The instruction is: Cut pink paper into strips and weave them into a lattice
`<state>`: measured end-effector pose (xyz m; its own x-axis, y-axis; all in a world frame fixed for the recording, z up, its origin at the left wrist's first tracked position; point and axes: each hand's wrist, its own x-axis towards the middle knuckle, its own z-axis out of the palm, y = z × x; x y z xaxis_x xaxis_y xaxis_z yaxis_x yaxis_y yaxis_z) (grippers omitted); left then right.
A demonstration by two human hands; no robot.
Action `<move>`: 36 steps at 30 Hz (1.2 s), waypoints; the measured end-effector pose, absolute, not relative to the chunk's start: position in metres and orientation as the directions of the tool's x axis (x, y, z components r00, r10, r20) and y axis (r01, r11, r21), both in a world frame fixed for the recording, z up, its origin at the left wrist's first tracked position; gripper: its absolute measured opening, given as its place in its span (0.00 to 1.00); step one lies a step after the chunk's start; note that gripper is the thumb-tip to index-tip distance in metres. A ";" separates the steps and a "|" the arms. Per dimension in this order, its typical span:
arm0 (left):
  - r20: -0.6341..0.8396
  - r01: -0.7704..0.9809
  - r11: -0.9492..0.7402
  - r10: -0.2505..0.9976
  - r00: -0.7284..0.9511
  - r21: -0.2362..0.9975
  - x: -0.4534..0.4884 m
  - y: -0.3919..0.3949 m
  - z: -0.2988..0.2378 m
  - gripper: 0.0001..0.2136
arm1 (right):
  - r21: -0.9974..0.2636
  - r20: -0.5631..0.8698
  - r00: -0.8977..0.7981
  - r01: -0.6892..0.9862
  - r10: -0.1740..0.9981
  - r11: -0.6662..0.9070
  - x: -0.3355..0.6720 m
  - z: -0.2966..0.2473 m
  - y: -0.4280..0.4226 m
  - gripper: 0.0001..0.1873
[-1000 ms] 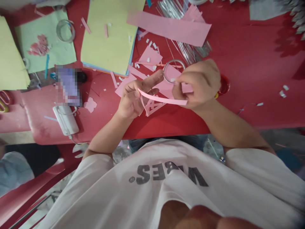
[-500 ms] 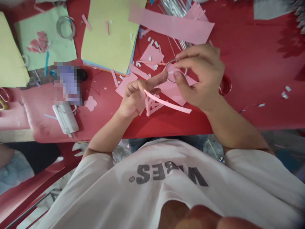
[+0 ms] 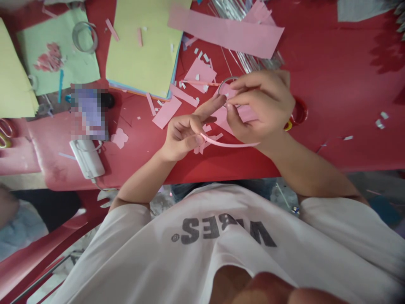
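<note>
My left hand (image 3: 186,133) pinches a narrow pink paper strip (image 3: 228,144) between thumb and a bent finger; the strip curves right, below my right hand. Its index finger stretches toward my right fingertips. My right hand (image 3: 261,105) has thumb and index finger pressed together at that fingertip; anything between them is too small to make out. Partly behind the right fingers shows a thin grey-edged ring (image 3: 222,82), resembling a tape roll; whether a finger touches it I cannot tell. Pink paper pieces (image 3: 232,122) lie beneath both hands.
Yellow paper sheets (image 3: 142,50) form a stack at upper left. A long pink paper band (image 3: 224,31) lies across silvery sticks (image 3: 243,61). A tape roll (image 3: 85,37) rests on green paper (image 3: 28,36). Red-and-yellow handles (image 3: 300,112) show beside my right wrist. A white charger-like block (image 3: 87,158) is at left.
My right thumb and index finger have closed together beside the left index fingertip. The left hand has shifted slightly right, and the pink strip has turned edge-on.
</note>
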<state>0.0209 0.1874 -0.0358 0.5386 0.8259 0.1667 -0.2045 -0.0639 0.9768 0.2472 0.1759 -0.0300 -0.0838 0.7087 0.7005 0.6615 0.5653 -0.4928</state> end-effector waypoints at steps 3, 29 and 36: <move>0.191 -0.184 -0.107 0.823 0.534 0.977 0.021 0.187 -0.037 0.31 | -0.523 0.569 -0.106 0.719 0.815 0.458 0.248 -0.028 0.167 0.07; -0.064 -0.337 0.261 0.865 0.498 0.905 0.026 0.184 -0.027 0.33 | -0.536 0.478 -0.120 0.745 0.870 0.398 0.244 -0.061 0.175 0.14; -0.060 -0.394 0.323 0.832 0.552 0.860 0.027 0.186 -0.032 0.32 | -0.458 0.457 -0.190 0.788 0.869 0.412 0.250 -0.061 0.176 0.17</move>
<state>0.0267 0.1857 -0.0318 0.5517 0.8319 -0.0602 -0.3938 0.3234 0.8604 0.2498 0.1759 -0.0615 -0.1897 0.8692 0.4565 0.7878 0.4123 -0.4576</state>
